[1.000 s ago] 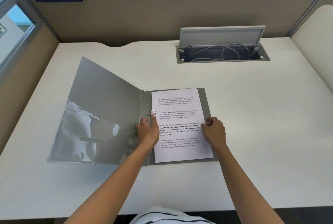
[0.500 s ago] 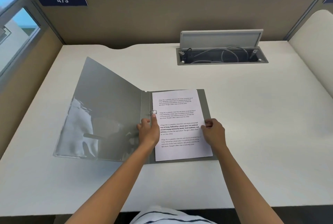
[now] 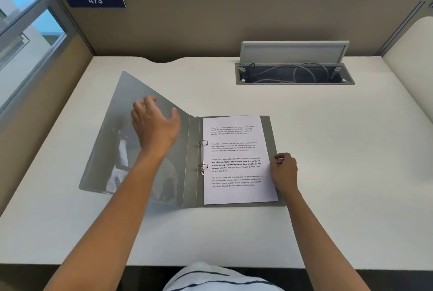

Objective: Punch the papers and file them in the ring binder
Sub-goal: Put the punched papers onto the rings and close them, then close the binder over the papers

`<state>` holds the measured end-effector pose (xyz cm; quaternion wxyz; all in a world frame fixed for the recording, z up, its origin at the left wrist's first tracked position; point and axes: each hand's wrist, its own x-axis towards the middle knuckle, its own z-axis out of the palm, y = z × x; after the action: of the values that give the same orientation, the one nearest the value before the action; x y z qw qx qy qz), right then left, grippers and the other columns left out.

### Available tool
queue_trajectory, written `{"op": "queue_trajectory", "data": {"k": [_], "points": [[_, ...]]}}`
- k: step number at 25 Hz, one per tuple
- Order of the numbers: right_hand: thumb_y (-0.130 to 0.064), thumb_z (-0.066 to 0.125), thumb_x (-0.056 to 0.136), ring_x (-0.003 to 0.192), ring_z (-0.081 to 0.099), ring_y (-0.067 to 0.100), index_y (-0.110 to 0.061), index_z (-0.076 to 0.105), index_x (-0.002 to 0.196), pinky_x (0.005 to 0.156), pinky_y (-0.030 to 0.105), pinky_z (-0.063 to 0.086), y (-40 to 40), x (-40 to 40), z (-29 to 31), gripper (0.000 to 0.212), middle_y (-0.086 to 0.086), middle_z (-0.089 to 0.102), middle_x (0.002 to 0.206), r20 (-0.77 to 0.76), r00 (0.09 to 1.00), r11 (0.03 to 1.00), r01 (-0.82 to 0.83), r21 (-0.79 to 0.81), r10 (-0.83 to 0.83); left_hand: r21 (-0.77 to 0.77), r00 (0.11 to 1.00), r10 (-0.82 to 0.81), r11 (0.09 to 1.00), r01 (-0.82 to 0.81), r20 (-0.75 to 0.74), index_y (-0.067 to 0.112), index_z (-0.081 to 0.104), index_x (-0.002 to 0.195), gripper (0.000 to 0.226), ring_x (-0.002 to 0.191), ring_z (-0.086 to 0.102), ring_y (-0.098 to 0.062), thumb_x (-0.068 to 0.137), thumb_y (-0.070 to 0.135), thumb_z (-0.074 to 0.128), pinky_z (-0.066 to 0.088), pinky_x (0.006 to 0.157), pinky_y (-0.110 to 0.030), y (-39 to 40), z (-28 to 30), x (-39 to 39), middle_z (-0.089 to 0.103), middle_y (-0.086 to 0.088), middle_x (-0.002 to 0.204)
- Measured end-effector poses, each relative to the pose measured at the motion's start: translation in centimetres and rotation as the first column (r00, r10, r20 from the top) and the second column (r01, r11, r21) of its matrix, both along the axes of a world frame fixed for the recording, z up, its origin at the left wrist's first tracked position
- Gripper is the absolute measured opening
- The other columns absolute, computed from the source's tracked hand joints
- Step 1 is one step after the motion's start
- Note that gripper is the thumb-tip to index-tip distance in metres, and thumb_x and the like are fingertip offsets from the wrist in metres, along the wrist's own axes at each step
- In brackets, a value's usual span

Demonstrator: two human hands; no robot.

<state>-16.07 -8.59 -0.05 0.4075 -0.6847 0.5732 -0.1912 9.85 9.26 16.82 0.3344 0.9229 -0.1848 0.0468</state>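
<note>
My left hand [image 3: 155, 126] is spreading wide over the cover [image 3: 131, 140]; my right hand [image 3: 282, 168] is pinching the paper [image 3: 236, 161]. Closing carelessly is risking a creased sheet on the rings [image 3: 203, 156].

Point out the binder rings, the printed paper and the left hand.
binder rings [image 3: 203, 143]: head view, on the upper ring.
printed paper [image 3: 236, 194]: head view, blank lower margin.
left hand [image 3: 154, 124]: head view, back of the hand, over the open cover.

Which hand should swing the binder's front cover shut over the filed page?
Left, probably. The left hand is spread on the raised front cover, fingers near its top edge. The right hand rests curled at the paper edge, across the rings.
</note>
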Motion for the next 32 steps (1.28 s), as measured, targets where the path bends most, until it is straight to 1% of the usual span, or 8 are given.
{"op": "queue_trajectory", "data": {"k": [3, 6, 9, 12, 15, 21, 26, 32], "points": [[-0.002, 0.055, 0.091, 0.087, 0.058, 0.029, -0.001, 0.057, 0.114, 0.076, 0.029, 0.041, -0.2, 0.1, -0.2, 0.024, 0.023, 0.058, 0.112, -0.003, 1.000, 1.000, 0.007, 0.000, -0.007, 0.202, 0.986, 0.089, 0.972, -0.116, 0.140, 0.011, 0.045, 0.134, 0.059, 0.146, 0.024, -0.041, 0.087, 0.043, 0.061, 0.004, 0.120, -0.058, 0.9, 1.5, 1.9, 0.037, -0.021, 0.150], [-0.003, 0.055, 0.090, 0.089, 0.059, 0.032, -0.001, 0.057, 0.113, 0.076, 0.031, 0.043, -0.3, 0.1, -0.3, 0.023, 0.023, 0.057, 0.111, -0.011, 1.000, 1.000, 0.006, 0.006, -0.006, 0.379, 0.980, 0.167, 0.905, -0.195, 0.107, 0.010, 0.036, 0.146, 0.074, 0.151, 0.006, -0.044, 0.088, 0.048, 0.060, -0.006, 0.115, -0.068, 2.2, 2.6, 3.3, 0.023, -0.024, 0.160], [-0.003, 0.055, 0.090, 0.091, 0.060, 0.035, 0.000, 0.057, 0.113, 0.077, 0.032, 0.045, -0.4, 0.1, -0.6, 0.024, 0.023, 0.058, 0.112, -0.023, 1.000, 1.000, 0.007, 0.000, -0.007, 0.438, 0.971, 0.240, 0.873, -0.213, -0.007, 0.009, 0.028, 0.149, 0.080, 0.147, 0.015, -0.046, 0.088, 0.048, 0.060, 0.009, 0.112, -0.072, 3.1, 3.6, 4.2, 0.021, -0.024, 0.158], [-0.003, 0.054, 0.090, 0.091, 0.058, 0.033, 0.000, 0.056, 0.113, 0.077, 0.032, 0.043, -0.5, 0.2, -0.5, 0.024, 0.021, 0.056, 0.112, -0.033, 0.999, 1.000, 0.010, 0.004, -0.010, 0.408, 0.971, 0.211, 0.900, -0.150, -0.110, 0.006, 0.027, 0.147, 0.078, 0.138, 0.030, -0.044, 0.089, 0.048, 0.059, 0.033, 0.106, -0.060, 3.3, 4.4, 4.3, 0.026, -0.025, 0.151], [-0.005, 0.055, 0.090, 0.092, 0.060, 0.035, -0.001, 0.056, 0.113, 0.077, 0.034, 0.045, -0.5, 0.2, -0.4, 0.023, 0.021, 0.056, 0.112, -0.029, 1.000, 1.000, 0.010, 0.008, -0.010, 0.400, 0.981, 0.121, 0.915, -0.050, -0.154, 0.008, 0.027, 0.149, 0.079, 0.136, 0.035, -0.043, 0.091, 0.053, 0.055, 0.037, 0.105, -0.057, 2.8, 5.2, 3.5, 0.033, -0.024, 0.149], [-0.006, 0.056, 0.090, 0.094, 0.061, 0.036, -0.003, 0.055, 0.113, 0.080, 0.037, 0.049, -0.5, 0.1, -0.3, 0.024, 0.022, 0.057, 0.112, -0.026, 1.000, 0.999, 0.018, 0.036, -0.017, 0.226, 0.951, -0.090, 0.961, 0.161, -0.295, 0.021, 0.029, 0.150, 0.078, 0.136, 0.042, -0.037, 0.089, 0.063, 0.053, 0.042, 0.108, -0.051, 1.3, 9.1, 1.0, 0.040, -0.013, 0.151], [-0.007, 0.058, 0.088, 0.091, 0.060, 0.034, -0.005, 0.056, 0.111, 0.075, 0.033, 0.043, -0.5, 0.1, -0.1, 0.023, 0.021, 0.060, 0.109, -0.018, 1.000, 0.999, 0.025, 0.046, -0.024, -0.160, 0.797, -0.365, 0.930, 0.330, -0.481, 0.035, 0.028, 0.148, 0.076, 0.122, 0.055, -0.024, 0.085, 0.072, 0.051, 0.043, 0.108, -0.049, 0.1, 10.1, -1.1, 0.055, 0.004, 0.137], [-0.009, 0.059, 0.091, 0.090, 0.059, 0.028, -0.003, 0.062, 0.109, 0.077, 0.029, 0.039, -1.0, -0.3, 1.0, 0.019, 0.008, 0.063, 0.094, -0.003, 0.999, 0.997, 0.032, 0.067, -0.032, -0.238, 0.596, -0.504, 0.850, 0.469, -0.625, 0.029, 0.044, 0.148, 0.099, 0.142, 0.039, -0.015, 0.076, 0.092, 0.020, 0.026, 0.119, -0.040, -3.2, 3.4, -4.6, 0.045, 0.009, 0.153]]}}
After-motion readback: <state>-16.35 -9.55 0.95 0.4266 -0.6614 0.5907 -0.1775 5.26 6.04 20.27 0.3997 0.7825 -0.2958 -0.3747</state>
